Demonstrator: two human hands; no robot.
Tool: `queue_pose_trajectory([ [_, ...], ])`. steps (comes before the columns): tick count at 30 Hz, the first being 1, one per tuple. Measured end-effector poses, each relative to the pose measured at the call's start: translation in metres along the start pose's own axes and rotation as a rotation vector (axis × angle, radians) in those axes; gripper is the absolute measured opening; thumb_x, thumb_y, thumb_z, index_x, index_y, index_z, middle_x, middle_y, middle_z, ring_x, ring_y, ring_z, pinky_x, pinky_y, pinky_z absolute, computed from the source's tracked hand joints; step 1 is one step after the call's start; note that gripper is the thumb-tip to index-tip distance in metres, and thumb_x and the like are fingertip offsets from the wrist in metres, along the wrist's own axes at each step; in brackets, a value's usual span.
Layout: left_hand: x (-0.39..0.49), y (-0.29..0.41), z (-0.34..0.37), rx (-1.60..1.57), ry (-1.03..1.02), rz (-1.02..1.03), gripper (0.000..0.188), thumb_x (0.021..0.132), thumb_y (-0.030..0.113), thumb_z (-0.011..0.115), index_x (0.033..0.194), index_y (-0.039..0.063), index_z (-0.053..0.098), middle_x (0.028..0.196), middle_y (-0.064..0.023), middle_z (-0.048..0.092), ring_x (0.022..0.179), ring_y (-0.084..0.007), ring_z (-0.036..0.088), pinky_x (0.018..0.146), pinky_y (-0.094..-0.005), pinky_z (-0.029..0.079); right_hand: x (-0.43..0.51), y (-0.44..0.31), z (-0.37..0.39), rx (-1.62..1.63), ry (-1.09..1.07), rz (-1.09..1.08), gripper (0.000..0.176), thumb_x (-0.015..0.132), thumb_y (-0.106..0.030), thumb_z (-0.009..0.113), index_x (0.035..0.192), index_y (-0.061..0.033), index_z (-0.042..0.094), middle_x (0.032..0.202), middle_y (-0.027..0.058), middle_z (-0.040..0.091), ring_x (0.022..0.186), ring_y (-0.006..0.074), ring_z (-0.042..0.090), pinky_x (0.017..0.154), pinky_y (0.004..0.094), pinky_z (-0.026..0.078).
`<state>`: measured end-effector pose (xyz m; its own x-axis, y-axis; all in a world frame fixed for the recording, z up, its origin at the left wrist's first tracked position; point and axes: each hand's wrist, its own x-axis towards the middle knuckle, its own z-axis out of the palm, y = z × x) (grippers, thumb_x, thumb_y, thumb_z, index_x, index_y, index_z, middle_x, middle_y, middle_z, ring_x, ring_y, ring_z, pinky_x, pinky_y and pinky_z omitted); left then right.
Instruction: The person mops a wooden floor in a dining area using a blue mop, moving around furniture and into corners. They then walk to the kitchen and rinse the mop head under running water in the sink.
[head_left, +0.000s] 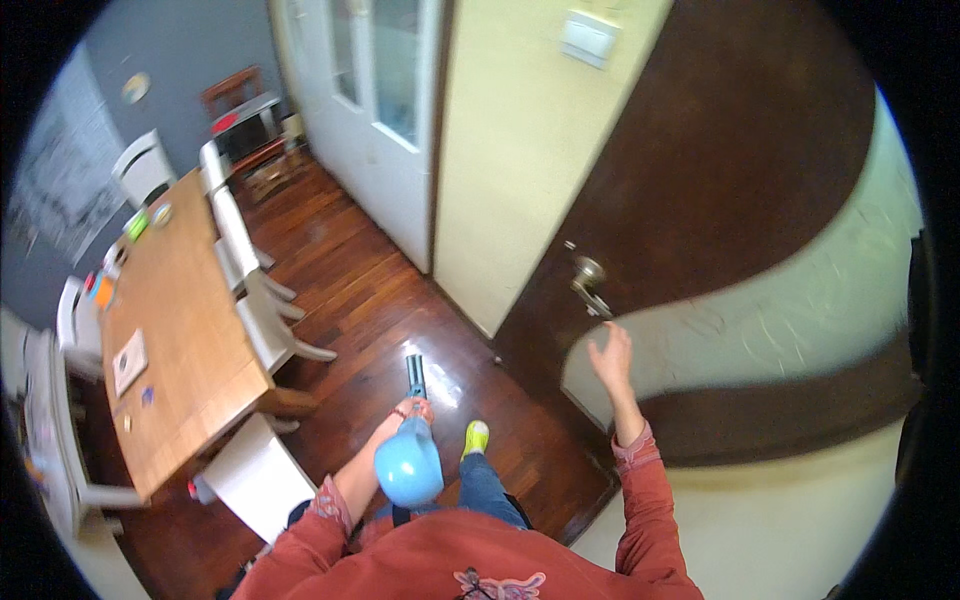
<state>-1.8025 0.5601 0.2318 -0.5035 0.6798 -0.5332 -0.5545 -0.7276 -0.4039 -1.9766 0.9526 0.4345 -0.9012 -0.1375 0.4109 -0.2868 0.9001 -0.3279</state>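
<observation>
My left hand (415, 409) is closed around a blue-green handled item (416, 373), whose dark, tube-like end points away from me over the floor. A glossy light-blue rounded object (409, 466) lies just behind that hand; whether the two are one piece, I cannot tell. My right hand (613, 356) reaches out with fingers apart and holds nothing. Its fingertips are close below the metal lever handle (592, 289) of a brown door (712, 150) with a wavy frosted panel; contact is unclear. The door appears closed.
At the left stands a long wooden table (180, 322) with small items on it and white chairs (259, 469) around it. A white glazed door (375, 150) and a light switch (589, 37) are ahead. A small oven-like appliance (247, 131) rests on a wooden chair.
</observation>
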Motion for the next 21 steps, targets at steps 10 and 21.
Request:
queue_pose_trajectory([
  [10,0.049,0.100,0.043,0.037,0.279,0.515,0.024,0.079,0.016,0.057,0.057,0.014,0.046,0.045,0.0025,0.041,0.036,-0.0134,0.036,0.036,-0.0287,0.029,0.103,0.011,0.073,-0.032,-0.280,0.213,0.041,0.084,-0.040,0.065,0.096,-0.0003,0.066,0.091,0.0227,0.067,0.088,0.0406,0.064,0.076,0.0495,0.049],
  [21,0.036,0.202,0.089,-0.274,0.238,0.289,0.029,0.084,0.015,0.057,0.059,0.016,0.043,0.048,0.0003,0.043,0.042,-0.0149,0.043,0.041,-0.0292,0.039,0.067,-0.044,0.069,-0.150,-0.162,0.337,0.041,0.081,-0.039,0.070,0.071,0.0004,0.063,0.060,0.0145,0.058,0.064,0.0358,0.060,0.062,0.0464,0.048],
])
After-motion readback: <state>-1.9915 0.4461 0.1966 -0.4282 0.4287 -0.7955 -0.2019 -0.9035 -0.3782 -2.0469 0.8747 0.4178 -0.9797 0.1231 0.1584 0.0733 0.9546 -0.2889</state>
